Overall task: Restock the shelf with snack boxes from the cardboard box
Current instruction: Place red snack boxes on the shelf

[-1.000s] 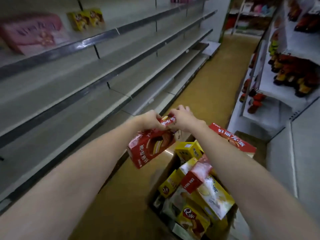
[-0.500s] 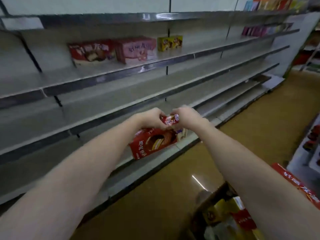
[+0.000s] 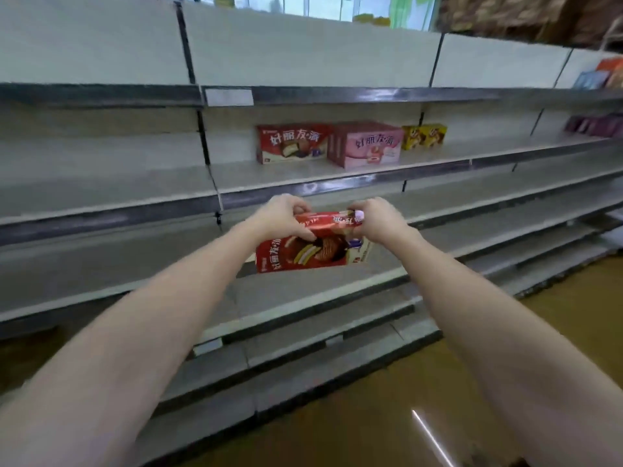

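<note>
Both hands hold a red snack box point(image 3: 303, 256) in front of the shelving, its printed face toward me. My left hand point(image 3: 281, 215) grips its top left corner and my right hand point(image 3: 379, 219) grips its top right corner. Higher up, one shelf board point(image 3: 293, 176) carries a matching red box point(image 3: 291, 143), a pink box point(image 3: 367, 144) and a small yellow box point(image 3: 424, 136) in a row. The cardboard box is out of view.
Long grey shelves point(image 3: 101, 203) run from left to right at several heights, mostly bare. More boxes point(image 3: 593, 124) stand far right on the shelves. The brown floor point(image 3: 438, 399) lies below on the right.
The view swung up and left from the cardboard box to the shelving. Both hands carried the red box along and levelled it out. The cardboard box left the view.
</note>
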Demonstrator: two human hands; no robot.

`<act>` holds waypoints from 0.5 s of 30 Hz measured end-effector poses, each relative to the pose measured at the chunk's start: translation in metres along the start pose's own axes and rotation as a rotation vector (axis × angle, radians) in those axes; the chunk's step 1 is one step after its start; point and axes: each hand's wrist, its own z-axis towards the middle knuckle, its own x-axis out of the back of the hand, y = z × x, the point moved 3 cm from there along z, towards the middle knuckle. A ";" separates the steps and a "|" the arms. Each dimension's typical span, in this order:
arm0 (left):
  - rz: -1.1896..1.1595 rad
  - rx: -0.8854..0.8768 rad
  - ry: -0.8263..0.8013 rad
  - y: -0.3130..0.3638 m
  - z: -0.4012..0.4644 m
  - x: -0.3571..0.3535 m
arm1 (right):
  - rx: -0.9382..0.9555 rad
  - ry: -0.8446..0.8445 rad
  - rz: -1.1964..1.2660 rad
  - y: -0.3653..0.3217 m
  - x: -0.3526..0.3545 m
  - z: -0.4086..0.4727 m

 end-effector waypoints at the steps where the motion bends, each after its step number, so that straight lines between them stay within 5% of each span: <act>1: 0.032 -0.005 0.043 -0.003 -0.003 0.011 | 0.007 0.020 0.028 -0.010 -0.001 0.005; 15: 0.160 -0.028 0.339 -0.053 -0.014 0.096 | 0.032 0.332 0.363 -0.091 0.000 0.058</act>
